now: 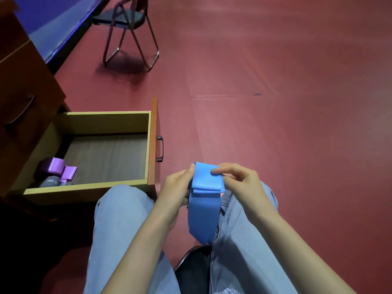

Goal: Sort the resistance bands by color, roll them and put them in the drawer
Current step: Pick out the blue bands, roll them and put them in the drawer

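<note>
Blue resistance band (206,181) sits between both hands above the person's knees, in front of the open drawer (84,187) and to its right. Its upper part is folded over into a flat, thick wad, and the loose tail hangs down between the legs in light blue jeans (118,219). The left hand (178,187) grips the wad's left edge, thumb up against its top corner. The right hand (239,179) pinches the top right edge, a fingertip lying on the front face and the other fingers curled.

The drawer stands pulled out of a brown wooden cabinet (25,81), its dark handle (160,148) facing right. In its near left corner lie rolled purple bands (54,165), with rolled grey bands (49,181) just in front, touching them. The person sits on a dark seat (195,268). Farther off on the red floor (275,81) stands a folding chair (127,20), beside a blue mat (53,18).
</note>
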Available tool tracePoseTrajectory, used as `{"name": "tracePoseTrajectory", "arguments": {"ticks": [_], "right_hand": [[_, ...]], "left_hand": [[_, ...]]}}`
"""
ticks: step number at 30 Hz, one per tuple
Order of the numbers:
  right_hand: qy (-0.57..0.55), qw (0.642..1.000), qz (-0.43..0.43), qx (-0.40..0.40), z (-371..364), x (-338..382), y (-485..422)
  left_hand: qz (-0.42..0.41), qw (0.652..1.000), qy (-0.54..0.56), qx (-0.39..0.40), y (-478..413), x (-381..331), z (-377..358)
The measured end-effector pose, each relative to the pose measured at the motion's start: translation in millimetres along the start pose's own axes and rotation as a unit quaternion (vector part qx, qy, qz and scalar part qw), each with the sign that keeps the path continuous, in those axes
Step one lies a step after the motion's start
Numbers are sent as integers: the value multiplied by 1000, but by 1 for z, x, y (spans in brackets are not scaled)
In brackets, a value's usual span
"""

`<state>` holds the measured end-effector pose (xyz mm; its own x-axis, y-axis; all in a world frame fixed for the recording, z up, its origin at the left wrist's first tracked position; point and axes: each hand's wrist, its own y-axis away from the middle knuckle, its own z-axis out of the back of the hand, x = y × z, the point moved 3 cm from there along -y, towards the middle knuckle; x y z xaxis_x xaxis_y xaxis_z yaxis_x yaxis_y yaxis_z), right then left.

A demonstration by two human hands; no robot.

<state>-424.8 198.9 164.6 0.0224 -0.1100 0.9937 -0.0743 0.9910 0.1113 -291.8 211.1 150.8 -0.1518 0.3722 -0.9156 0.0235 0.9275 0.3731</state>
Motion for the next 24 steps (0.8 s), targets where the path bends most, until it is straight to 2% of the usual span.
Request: {"name": "tracePoseTrajectory", "arguments": {"ticks": [12, 17, 19, 22, 24], "right_hand": [[46, 999, 7, -19, 5, 1, 4], [-54, 997, -27, -43, 3, -2, 10], [-46, 997, -57, -16, 1, -4, 11], [17, 993, -85, 85, -5, -7, 13], [36, 992, -76, 99, -7, -5, 14]], "left_hand": [[-69, 996, -46, 38, 3, -5, -7], [-109, 991, -66, 35, 3, -9, -3], [-124, 990, -66, 30, 3, -11, -2], [-151, 986, -64, 31, 4, -15, -2], [-166, 983, -72, 31, 4, -17, -2]]}}
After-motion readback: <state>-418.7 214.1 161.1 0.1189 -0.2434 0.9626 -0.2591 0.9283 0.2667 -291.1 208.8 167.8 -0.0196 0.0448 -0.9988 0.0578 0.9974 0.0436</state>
